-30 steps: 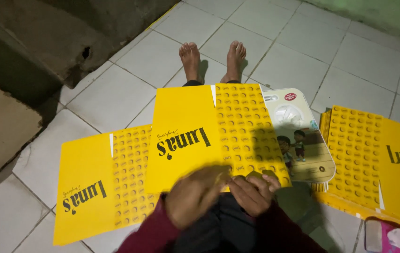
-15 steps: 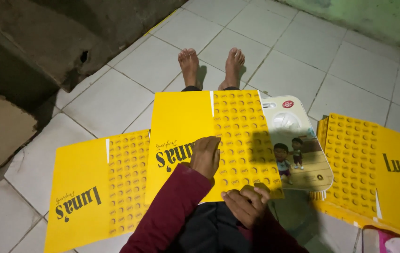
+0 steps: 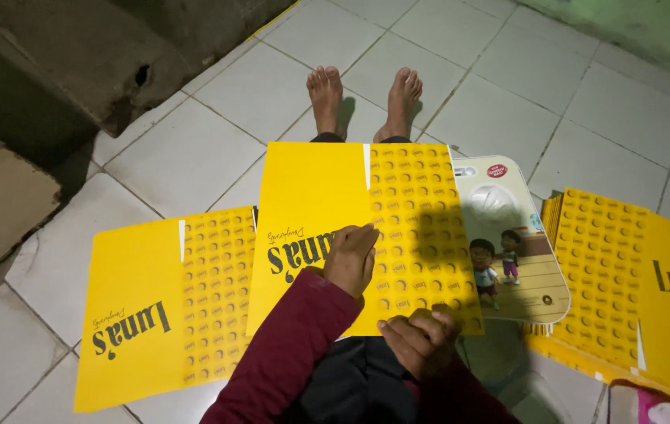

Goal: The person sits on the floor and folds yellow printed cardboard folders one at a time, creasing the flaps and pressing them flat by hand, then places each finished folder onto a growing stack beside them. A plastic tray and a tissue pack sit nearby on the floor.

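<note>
Pretty dim scene overall, looks like one light source sitting above and behind the person, so everything gets thrown forward. The big landmark is the middle yellow sheet (image 3: 351, 228): it's the brightest thing here, evenly lit on its left half, no real glare. A soft-edged shadow falls across its right half and spills onto the cartoon-printed pack (image 3: 512, 235) just right of it. Beyond the sheet's top edge the white floor tiles (image 3: 468, 78) fade to grey, and the far corners go murky. Left of the sheet, the concrete step (image 3: 60, 71) is nearly black. Focus is decent, slightly soft and grainy at the frame edges.
</note>
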